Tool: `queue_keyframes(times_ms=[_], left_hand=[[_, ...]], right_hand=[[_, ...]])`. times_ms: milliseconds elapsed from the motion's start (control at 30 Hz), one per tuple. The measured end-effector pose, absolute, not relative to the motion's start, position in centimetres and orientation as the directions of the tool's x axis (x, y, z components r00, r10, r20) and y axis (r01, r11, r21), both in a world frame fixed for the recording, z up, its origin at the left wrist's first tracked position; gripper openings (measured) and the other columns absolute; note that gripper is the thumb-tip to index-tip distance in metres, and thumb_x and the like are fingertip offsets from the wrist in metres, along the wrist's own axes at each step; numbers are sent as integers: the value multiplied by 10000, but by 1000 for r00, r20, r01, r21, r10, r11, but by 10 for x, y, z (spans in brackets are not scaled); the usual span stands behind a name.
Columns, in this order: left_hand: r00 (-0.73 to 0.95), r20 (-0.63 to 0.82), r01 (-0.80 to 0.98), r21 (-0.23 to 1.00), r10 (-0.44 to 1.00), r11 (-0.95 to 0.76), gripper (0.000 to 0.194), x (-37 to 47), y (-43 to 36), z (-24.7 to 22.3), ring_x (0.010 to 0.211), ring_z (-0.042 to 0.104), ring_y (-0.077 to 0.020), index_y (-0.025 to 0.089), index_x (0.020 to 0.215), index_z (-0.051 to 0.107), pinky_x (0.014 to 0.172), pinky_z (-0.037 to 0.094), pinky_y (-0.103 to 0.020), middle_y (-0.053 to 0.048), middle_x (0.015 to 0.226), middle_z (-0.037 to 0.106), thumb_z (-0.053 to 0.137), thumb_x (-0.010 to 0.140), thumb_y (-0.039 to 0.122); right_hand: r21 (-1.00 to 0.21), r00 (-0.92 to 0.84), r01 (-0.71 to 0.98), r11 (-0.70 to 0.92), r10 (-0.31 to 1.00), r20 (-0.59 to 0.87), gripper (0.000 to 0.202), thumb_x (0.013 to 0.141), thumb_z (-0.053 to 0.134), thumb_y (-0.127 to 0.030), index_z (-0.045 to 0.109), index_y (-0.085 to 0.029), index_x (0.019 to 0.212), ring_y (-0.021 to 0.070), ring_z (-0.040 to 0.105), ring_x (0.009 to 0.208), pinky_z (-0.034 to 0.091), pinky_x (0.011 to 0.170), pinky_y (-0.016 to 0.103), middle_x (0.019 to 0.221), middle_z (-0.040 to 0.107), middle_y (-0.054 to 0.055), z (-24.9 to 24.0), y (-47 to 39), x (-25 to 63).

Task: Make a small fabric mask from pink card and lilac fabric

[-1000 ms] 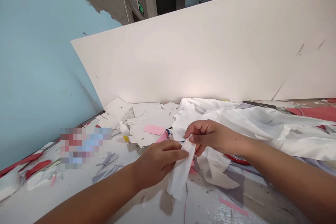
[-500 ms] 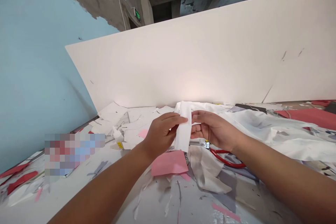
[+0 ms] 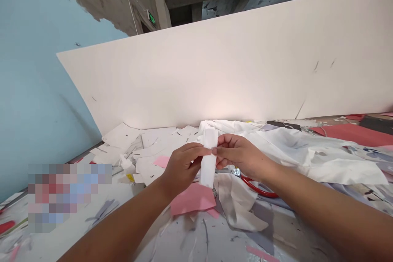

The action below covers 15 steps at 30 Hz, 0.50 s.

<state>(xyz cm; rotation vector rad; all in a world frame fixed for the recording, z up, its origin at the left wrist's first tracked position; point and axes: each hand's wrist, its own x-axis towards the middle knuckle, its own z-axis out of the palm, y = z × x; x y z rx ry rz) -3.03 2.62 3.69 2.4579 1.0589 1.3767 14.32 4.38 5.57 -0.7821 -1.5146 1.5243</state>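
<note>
A narrow folded strip of white material (image 3: 208,172), cloth or paper, stands upright between my two hands. My left hand (image 3: 186,166) pinches its left edge, thumb across the front. My right hand (image 3: 238,153) grips the right edge, its thumb meeting the left thumb near the middle of the strip; some fingers are hidden behind. Just below lies a pink piece (image 3: 193,199). Red-handled scissors (image 3: 259,188) rest under my right wrist, their blades partly covered. A crumpled white cloth piece (image 3: 236,204) is beside the pink one.
White cut pieces (image 3: 162,141) and a small bottle with a yellow label (image 3: 127,168) lie on the left. White fabric (image 3: 294,147) spreads to the right, with red material (image 3: 353,134) beyond. A tall white board (image 3: 221,69) stands behind the table.
My right thumb has come onto the front of the strip; before, the right hand was beside it with fingers curled. The view has shifted slightly to the right.
</note>
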Motion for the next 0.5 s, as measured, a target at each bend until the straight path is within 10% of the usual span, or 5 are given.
queue_keyframes(times_ms=[500], left_hand=[[148,438,242,853,887,-462,94,-21,18,38,657,487,-109,203,726,553,558,402,-219,-7,782,520,521,746,289]], right_hand=[[-987,-421,-151,47,901,107,128,670,588,-211,464,-185,686,134,604,609,472,600,276,620,601,-15,49,33,133]])
